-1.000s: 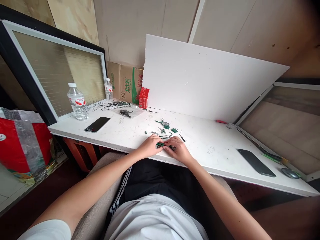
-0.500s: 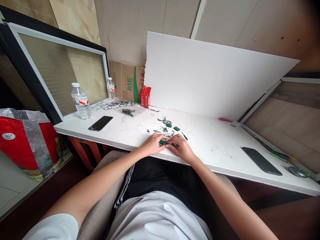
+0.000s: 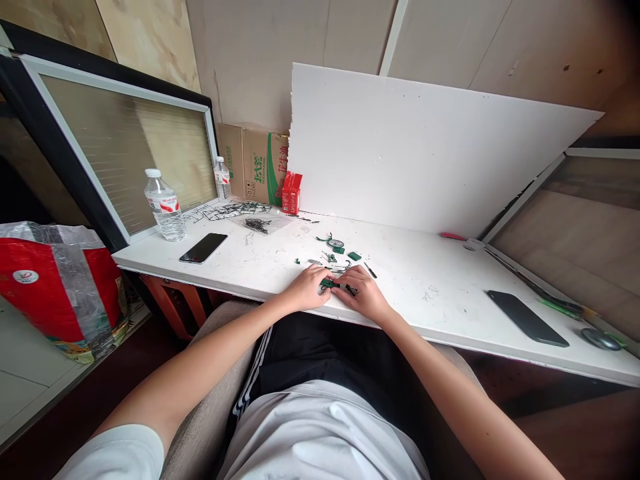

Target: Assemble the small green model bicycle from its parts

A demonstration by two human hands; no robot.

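At the desk's front edge my left hand (image 3: 309, 289) is closed, its fingers pinching a small green and black plastic model part (image 3: 328, 283). My right hand (image 3: 369, 295) meets it from the other side, thumb and fingertips closed on the same part. Black thin bits of it show under my right fingers; the rest is hidden by both hands. Just beyond my fingertips lie a round spoked wheel-like piece (image 3: 335, 244), a flat green block (image 3: 355, 256) and several small green and dark pieces. A thin dark stick (image 3: 371, 270) rests beside my right hand.
On the white desk (image 3: 420, 287) lie a phone (image 3: 203, 248) at left and a dark phone (image 3: 527, 319) at right. A water bottle (image 3: 167, 210), black part frames (image 3: 233, 211), a plastic bag of dark pieces (image 3: 258, 225) and a red box (image 3: 291, 193) stand or lie farther back.
The whole view has shifted slightly. Both hands stay together on the green and black part, with only a slight shift of the fingers.
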